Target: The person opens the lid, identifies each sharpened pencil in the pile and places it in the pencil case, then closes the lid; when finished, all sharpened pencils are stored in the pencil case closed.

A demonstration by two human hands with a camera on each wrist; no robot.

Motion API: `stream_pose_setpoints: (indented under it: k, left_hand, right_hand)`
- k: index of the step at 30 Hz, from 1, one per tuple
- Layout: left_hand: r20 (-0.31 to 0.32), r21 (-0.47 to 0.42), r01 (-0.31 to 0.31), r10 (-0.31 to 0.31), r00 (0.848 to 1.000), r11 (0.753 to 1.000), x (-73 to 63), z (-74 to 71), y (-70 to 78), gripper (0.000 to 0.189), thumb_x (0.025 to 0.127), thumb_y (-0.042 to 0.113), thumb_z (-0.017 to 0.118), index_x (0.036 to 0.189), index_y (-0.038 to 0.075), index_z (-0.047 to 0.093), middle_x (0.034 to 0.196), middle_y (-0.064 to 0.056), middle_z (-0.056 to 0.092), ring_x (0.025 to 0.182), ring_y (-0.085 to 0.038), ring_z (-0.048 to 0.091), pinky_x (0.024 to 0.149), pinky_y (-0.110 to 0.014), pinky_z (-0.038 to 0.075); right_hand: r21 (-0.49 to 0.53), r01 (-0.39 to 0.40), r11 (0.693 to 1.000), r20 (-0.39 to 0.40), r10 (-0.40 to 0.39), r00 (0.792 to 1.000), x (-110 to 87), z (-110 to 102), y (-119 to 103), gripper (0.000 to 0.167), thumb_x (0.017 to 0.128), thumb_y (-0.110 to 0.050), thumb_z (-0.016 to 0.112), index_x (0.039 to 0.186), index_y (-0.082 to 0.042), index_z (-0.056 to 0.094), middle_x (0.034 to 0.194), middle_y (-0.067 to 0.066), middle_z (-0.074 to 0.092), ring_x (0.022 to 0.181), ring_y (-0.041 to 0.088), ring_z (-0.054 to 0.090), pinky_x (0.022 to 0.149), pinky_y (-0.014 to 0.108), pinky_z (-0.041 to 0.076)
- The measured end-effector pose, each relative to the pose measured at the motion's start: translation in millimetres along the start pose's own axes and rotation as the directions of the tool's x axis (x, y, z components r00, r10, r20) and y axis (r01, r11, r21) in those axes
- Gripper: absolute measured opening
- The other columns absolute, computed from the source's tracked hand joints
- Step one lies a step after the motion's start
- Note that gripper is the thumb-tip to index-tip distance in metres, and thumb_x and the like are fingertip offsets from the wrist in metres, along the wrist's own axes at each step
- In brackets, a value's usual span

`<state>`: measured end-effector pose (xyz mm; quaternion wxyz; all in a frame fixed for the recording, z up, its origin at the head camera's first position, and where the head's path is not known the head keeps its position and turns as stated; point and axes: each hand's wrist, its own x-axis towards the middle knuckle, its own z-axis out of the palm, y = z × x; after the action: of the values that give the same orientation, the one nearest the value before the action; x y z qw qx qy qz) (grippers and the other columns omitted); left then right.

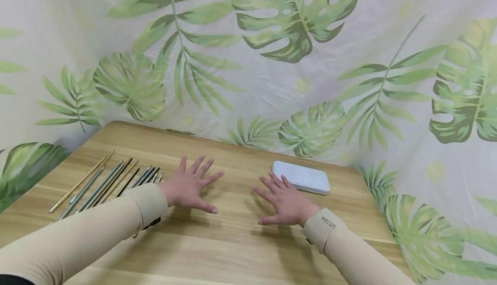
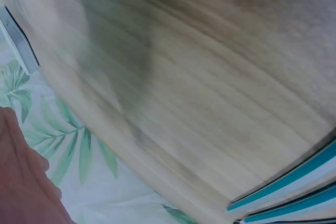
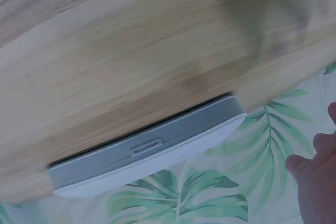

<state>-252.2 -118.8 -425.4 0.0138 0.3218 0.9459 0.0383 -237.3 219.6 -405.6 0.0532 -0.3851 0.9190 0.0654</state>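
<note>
My left hand (image 1: 188, 187) is spread over the middle of the wooden table (image 1: 217, 242), its fingers straight and holding nothing. Just left of it lies a row of pencils (image 1: 105, 183), some teal-grey, some black, some wood-coloured; my left sleeve hides the near ends of several. My right hand (image 1: 285, 203), also spread with nothing in it, is beside a closed pale case (image 1: 300, 176), and its fingertips overlap the case's left corner in the head view. A small latch (image 3: 147, 147) shows on the case's side in the right wrist view.
A leaf-patterned cloth (image 1: 202, 60) hangs behind the table's back edge and down its right side. The pencils lie near the table's left edge, the case near the back right.
</note>
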Motion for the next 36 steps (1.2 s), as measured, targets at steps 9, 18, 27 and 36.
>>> stream_pose_setpoints:
  k: [9,18,27,36]
  left_hand:
    - [0.006,0.020,-0.005,0.005,1.000,1.000,5.6,-11.8,5.7,0.110,0.079,0.085,0.060,0.164,0.021,0.032,0.168,-0.026,0.012,0.153,-0.051,0.002,0.109,-0.081,-0.005]
    - [-0.040,0.020,0.028,-0.027,0.999,0.999,21.5,-15.5,1.5,0.111,0.079,0.089,0.053,0.164,0.021,0.030,0.168,-0.025,0.013,0.153,-0.050,0.004,0.110,-0.081,-0.003]
    - [-0.035,-0.150,0.106,-0.112,0.993,0.983,72.5,-30.6,0.8,0.114,0.081,0.088,0.052,0.167,0.020,0.020,0.169,-0.025,0.001,0.154,-0.047,-0.004,0.109,-0.079,-0.009]
    - [0.000,-0.479,0.127,-0.145,0.989,0.868,131.8,-18.8,35.4,0.090,0.099,0.060,0.051,0.163,0.002,0.025,0.165,-0.032,0.012,0.153,-0.051,0.005,0.119,-0.067,0.010]
  right_hand:
    - [-0.053,-0.005,0.999,-0.055,0.002,0.998,2.2,0,8,0.092,0.089,-0.077,0.056,0.162,-0.024,0.036,0.169,0.016,0.022,0.155,0.040,0.009,0.120,0.064,0.015]
    - [-0.016,-0.064,0.998,-0.087,0.062,0.994,-3.3,-6,21,0.088,0.093,-0.071,0.057,0.162,-0.020,0.038,0.169,0.017,0.021,0.155,0.042,0.010,0.120,0.065,0.013]
    - [0.178,-0.291,0.940,-0.110,0.313,0.944,-20.6,-5,68,0.083,0.098,-0.058,0.061,0.164,-0.018,0.032,0.166,0.026,0.020,0.153,0.048,0.013,0.119,0.068,0.013]
    - [0.485,-0.450,0.750,-0.127,0.569,0.812,-48.8,12,121,0.081,0.104,-0.051,0.051,0.161,0.001,0.026,0.157,0.041,0.022,0.145,0.059,0.022,0.116,0.070,0.020]
